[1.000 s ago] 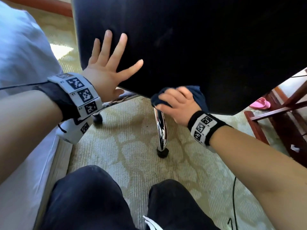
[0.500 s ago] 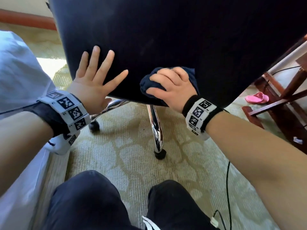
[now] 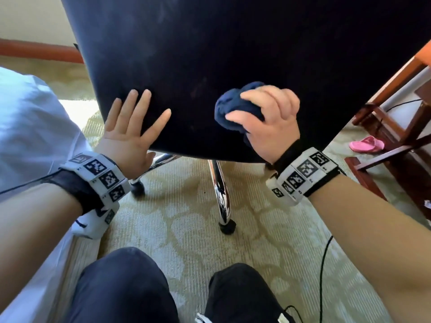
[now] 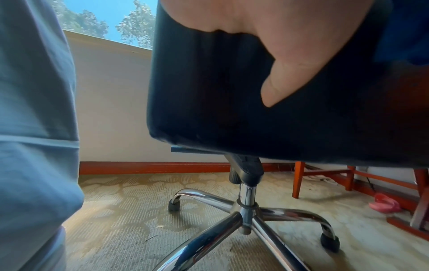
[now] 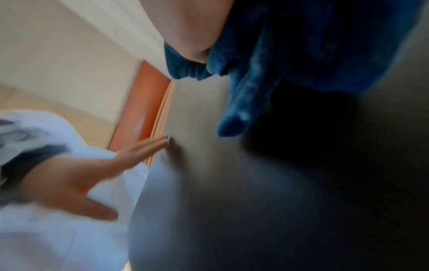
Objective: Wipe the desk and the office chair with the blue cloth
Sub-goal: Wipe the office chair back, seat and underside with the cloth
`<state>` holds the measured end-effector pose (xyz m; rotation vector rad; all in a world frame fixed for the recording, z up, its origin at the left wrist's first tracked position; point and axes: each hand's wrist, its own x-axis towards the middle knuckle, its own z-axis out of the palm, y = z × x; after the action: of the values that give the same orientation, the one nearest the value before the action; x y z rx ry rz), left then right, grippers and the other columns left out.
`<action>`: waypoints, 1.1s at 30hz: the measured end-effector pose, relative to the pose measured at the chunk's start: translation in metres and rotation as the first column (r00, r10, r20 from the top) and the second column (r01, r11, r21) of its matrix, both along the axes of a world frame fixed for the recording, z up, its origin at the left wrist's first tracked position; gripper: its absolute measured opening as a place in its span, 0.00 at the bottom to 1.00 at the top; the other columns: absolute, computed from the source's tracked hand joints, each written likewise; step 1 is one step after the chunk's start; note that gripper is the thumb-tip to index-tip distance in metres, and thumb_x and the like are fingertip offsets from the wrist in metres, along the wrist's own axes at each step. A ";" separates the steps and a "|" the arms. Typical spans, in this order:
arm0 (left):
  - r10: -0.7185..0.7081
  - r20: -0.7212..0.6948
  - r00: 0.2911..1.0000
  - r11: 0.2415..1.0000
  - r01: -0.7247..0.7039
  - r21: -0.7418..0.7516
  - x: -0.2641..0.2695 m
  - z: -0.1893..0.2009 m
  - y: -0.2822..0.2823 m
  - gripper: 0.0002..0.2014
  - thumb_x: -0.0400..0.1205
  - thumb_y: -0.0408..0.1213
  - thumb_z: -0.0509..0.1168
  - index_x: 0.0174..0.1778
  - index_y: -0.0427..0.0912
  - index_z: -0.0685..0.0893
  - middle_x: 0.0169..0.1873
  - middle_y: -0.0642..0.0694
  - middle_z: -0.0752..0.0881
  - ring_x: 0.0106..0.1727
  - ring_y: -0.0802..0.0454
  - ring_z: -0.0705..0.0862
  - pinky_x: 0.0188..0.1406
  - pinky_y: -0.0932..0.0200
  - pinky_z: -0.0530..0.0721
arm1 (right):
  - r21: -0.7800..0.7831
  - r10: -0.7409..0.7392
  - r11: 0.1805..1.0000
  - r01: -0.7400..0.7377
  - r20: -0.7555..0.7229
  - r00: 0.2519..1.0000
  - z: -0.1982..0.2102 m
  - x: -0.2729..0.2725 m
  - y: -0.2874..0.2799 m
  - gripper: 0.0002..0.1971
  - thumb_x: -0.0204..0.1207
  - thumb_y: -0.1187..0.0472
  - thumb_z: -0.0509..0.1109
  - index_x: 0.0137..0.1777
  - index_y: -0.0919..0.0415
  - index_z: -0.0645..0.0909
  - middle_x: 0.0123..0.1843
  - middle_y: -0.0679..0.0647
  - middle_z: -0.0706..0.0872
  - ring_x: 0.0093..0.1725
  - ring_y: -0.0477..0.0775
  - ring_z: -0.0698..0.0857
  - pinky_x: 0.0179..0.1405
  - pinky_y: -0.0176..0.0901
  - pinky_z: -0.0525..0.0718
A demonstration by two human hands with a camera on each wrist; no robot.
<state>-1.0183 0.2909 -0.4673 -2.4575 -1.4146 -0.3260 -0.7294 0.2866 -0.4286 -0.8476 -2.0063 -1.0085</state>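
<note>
The right hand (image 3: 270,122) grips the bunched blue cloth (image 3: 235,108) against the lower back of the office chair (image 3: 233,43), while the left hand (image 3: 130,134) presses flat, fingers spread, steadying it. The chair wipe looks underway; the table's state cannot be judged.

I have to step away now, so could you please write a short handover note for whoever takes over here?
Left hand: open, flat against the back of the office chair, bracing it.
Right hand: grips the bunched blue cloth, pressed to the lower chair back.
Done: cannot tell how much is already wiped.
Left: the rest of the chair; the desk top is out of view, so check it.
</note>
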 end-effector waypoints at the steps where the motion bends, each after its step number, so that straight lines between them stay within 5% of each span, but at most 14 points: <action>1: 0.020 0.035 0.999 1.000 -0.020 0.021 0.000 0.001 0.000 0.52 0.66 0.38 0.77 0.81 0.48 0.51 0.80 0.34 0.44 0.81 0.43 0.31 0.77 0.49 0.28 | 0.074 0.007 0.997 -0.003 -0.067 0.998 0.015 -0.015 0.008 0.16 0.75 0.67 0.64 0.55 0.44 0.75 0.61 0.48 0.69 0.62 0.53 0.72 0.60 0.50 0.70; 6: 0.140 0.099 0.985 0.988 -0.146 0.053 -0.008 0.019 0.002 0.50 0.70 0.37 0.74 0.81 0.43 0.46 0.80 0.31 0.41 0.80 0.34 0.38 0.76 0.45 0.29 | 0.111 -0.096 0.985 0.132 -0.281 0.955 0.033 -0.078 0.039 0.24 0.68 0.68 0.68 0.58 0.42 0.74 0.63 0.46 0.66 0.65 0.52 0.68 0.63 0.52 0.67; 9: 0.142 0.085 0.986 0.985 -0.150 0.087 -0.011 0.032 0.006 0.52 0.69 0.37 0.75 0.81 0.42 0.46 0.80 0.31 0.42 0.80 0.32 0.39 0.75 0.39 0.34 | -0.012 -0.040 0.999 0.040 -0.034 0.999 -0.015 -0.080 0.038 0.16 0.68 0.65 0.69 0.53 0.47 0.84 0.63 0.48 0.68 0.64 0.55 0.70 0.66 0.52 0.61; 12: 0.152 0.073 0.986 0.983 -0.159 0.094 -0.007 0.043 0.006 0.50 0.70 0.37 0.74 0.82 0.38 0.48 0.81 0.32 0.42 0.80 0.33 0.39 0.75 0.40 0.34 | -0.235 0.105 0.971 -0.045 0.249 0.963 -0.061 -0.070 0.022 0.18 0.65 0.66 0.57 0.46 0.53 0.87 0.61 0.53 0.72 0.61 0.57 0.70 0.61 0.53 0.64; 15: 0.123 0.056 0.991 0.984 -0.129 0.122 0.000 0.046 0.005 0.50 0.70 0.37 0.74 0.82 0.39 0.48 0.80 0.32 0.43 0.80 0.33 0.39 0.75 0.40 0.33 | -0.404 0.198 0.913 -0.058 0.313 0.929 -0.074 -0.065 0.006 0.19 0.64 0.66 0.54 0.41 0.54 0.87 0.55 0.53 0.85 0.59 0.56 0.70 0.57 0.51 0.66; 18: 0.026 0.020 0.999 0.982 -0.029 0.186 0.014 0.047 0.004 0.52 0.66 0.36 0.76 0.81 0.42 0.50 0.80 0.34 0.44 0.79 0.35 0.41 0.74 0.44 0.27 | -0.398 0.198 0.911 -0.105 0.199 0.960 -0.064 -0.050 -0.005 0.19 0.67 0.66 0.56 0.46 0.52 0.87 0.60 0.51 0.78 0.61 0.56 0.71 0.62 0.52 0.64; 22: -0.120 -0.041 0.992 0.940 0.126 0.318 0.047 0.060 0.008 0.49 0.65 0.34 0.76 0.80 0.42 0.57 0.78 0.30 0.50 0.78 0.29 0.46 0.74 0.41 0.28 | -0.182 -0.024 0.983 0.001 -0.125 0.992 -0.029 -0.014 -0.015 0.21 0.65 0.68 0.70 0.54 0.44 0.79 0.61 0.48 0.71 0.63 0.55 0.71 0.65 0.49 0.60; 26: -0.243 -0.152 0.958 0.889 0.283 0.360 0.084 0.072 0.019 0.45 0.69 0.36 0.72 0.80 0.46 0.57 0.78 0.32 0.49 0.78 0.30 0.47 0.74 0.40 0.27 | -0.065 -0.308 0.948 0.312 -0.437 0.845 0.013 0.053 -0.013 0.24 0.63 0.68 0.67 0.57 0.46 0.73 0.63 0.51 0.68 0.63 0.56 0.68 0.63 0.53 0.64; 29: -0.230 -0.250 0.941 0.914 0.297 0.277 0.103 0.068 0.027 0.45 0.73 0.44 0.69 0.81 0.54 0.47 0.81 0.37 0.36 0.80 0.35 0.34 0.73 0.42 0.23 | -0.175 -0.417 0.902 0.394 -0.588 0.694 -0.003 0.084 -0.006 0.24 0.63 0.68 0.64 0.59 0.50 0.68 0.65 0.62 0.74 0.64 0.59 0.67 0.65 0.57 0.67; 31: -0.133 -0.318 0.939 0.939 0.222 0.262 0.106 0.062 0.034 0.49 0.76 0.52 0.66 0.77 0.60 0.31 0.74 0.44 0.19 0.74 0.42 0.18 0.69 0.43 0.15 | -0.265 -0.455 0.889 0.373 -0.605 0.653 -0.037 0.081 -0.007 0.21 0.64 0.66 0.60 0.59 0.51 0.66 0.65 0.60 0.67 0.64 0.60 0.67 0.64 0.62 0.72; 33: -0.118 -0.328 0.937 0.938 0.213 0.273 0.103 0.061 0.039 0.51 0.76 0.55 0.64 0.75 0.61 0.24 0.71 0.47 0.16 0.72 0.45 0.15 0.68 0.43 0.14 | -0.355 -0.487 0.873 0.335 -0.589 0.645 -0.074 0.069 -0.013 0.22 0.64 0.66 0.62 0.58 0.53 0.66 0.64 0.56 0.63 0.64 0.61 0.66 0.63 0.64 0.73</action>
<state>-0.9149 0.3298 -0.4060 -2.2562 -0.9507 -0.1704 -0.6604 0.2733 -0.5030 -1.5918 -1.3190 -0.5746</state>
